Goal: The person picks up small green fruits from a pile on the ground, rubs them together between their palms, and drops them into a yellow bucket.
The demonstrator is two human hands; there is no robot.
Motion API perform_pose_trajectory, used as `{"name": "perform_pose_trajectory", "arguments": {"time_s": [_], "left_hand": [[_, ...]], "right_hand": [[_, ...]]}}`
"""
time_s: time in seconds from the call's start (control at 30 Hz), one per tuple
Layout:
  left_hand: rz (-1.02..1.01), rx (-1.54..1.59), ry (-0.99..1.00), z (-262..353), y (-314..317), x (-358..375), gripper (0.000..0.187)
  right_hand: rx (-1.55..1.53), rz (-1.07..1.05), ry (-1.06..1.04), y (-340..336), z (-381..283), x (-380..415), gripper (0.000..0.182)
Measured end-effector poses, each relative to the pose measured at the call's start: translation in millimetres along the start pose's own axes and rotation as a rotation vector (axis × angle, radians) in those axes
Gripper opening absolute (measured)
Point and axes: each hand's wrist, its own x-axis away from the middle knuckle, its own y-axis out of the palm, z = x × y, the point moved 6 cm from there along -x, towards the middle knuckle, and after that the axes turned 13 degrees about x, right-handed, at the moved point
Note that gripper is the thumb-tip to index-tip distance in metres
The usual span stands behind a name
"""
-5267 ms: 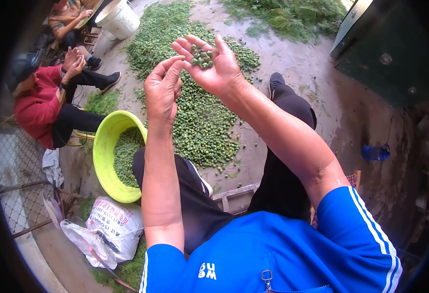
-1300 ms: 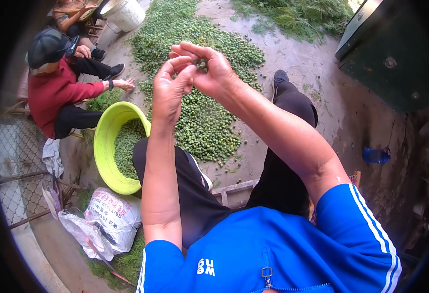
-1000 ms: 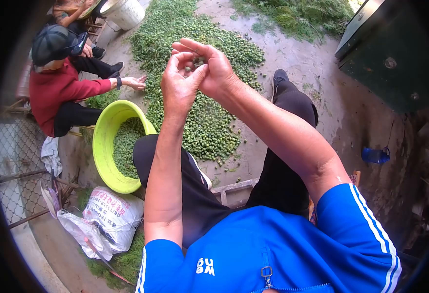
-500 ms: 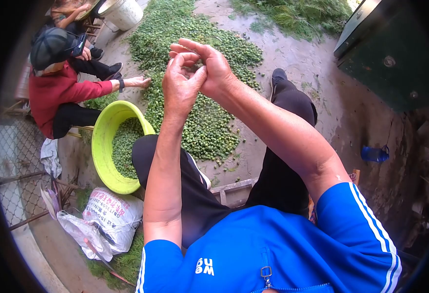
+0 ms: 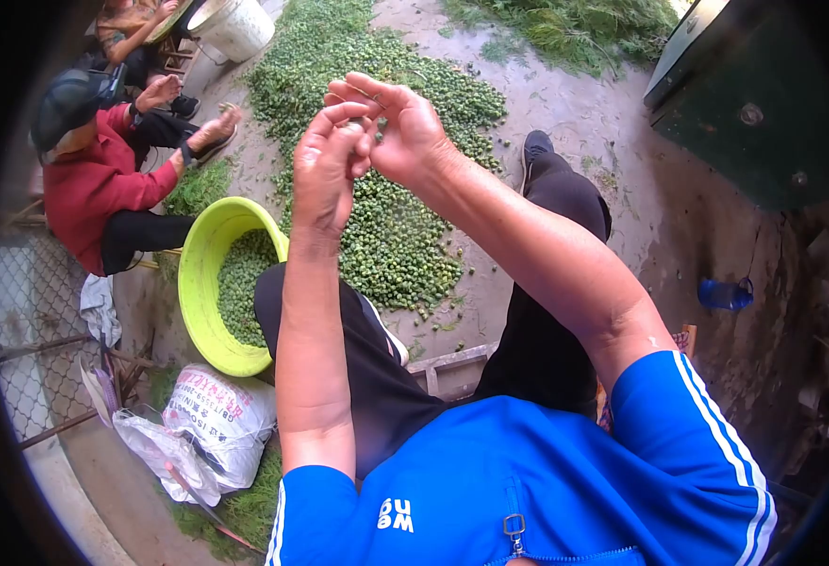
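Observation:
Both bare hands are raised over the green round fruits [image 5: 396, 245] spread on the floor. My left hand [image 5: 325, 162] is closed, its fingers curled and thumb pressed in; what it holds, if anything, is too small to make out. Beside it, my right hand [image 5: 405, 130] is slightly cupped with the palm showing and the fingers stretched out behind the left fingertips. Nothing can be seen lying in the right palm. A yellow-green tub [image 5: 198, 283], partly filled with the same fruits, stands by my left knee.
At the left sits a person in red [image 5: 103, 170], hands raised; another person [image 5: 127, 28] is behind, near a white bucket [image 5: 235, 26]. A white sack [image 5: 216, 415] lies lower left. Leafy branches [image 5: 584, 33] are at the top, a dark green cabinet [image 5: 754, 113] at the right.
My left hand has drawn slightly left and down, away from the right palm, which has barely moved. The person in red has pulled the outstretched hand back from the fruits and leaned back.

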Motion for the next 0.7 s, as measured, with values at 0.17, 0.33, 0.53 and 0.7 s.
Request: {"name": "perform_pose_trajectory", "arguments": {"time_s": [0.17,0.33,0.53,0.7], "left_hand": [[0.095,0.241,-0.065,3.8,-9.7,4.6,0.015],[0.113,-0.115,-0.019,-1.8,-0.9,6.5,0.021],[0.064,-0.57,0.221,-2.9,6.0,1.8,0.019],[0.104,0.316,-0.163,-6.3,-16.5,2.5,0.021]], "right_hand": [[-0.007,0.039,-0.015,3.0,-3.7,3.1,0.035],[0.08,0.006,-0.074,1.9,-5.6,-2.0,0.03],[0.191,0.034,-0.104,-8.3,-0.9,-7.1,0.03],[0.102,0.045,-0.053,-7.0,-9.0,-1.5,0.035]]}}
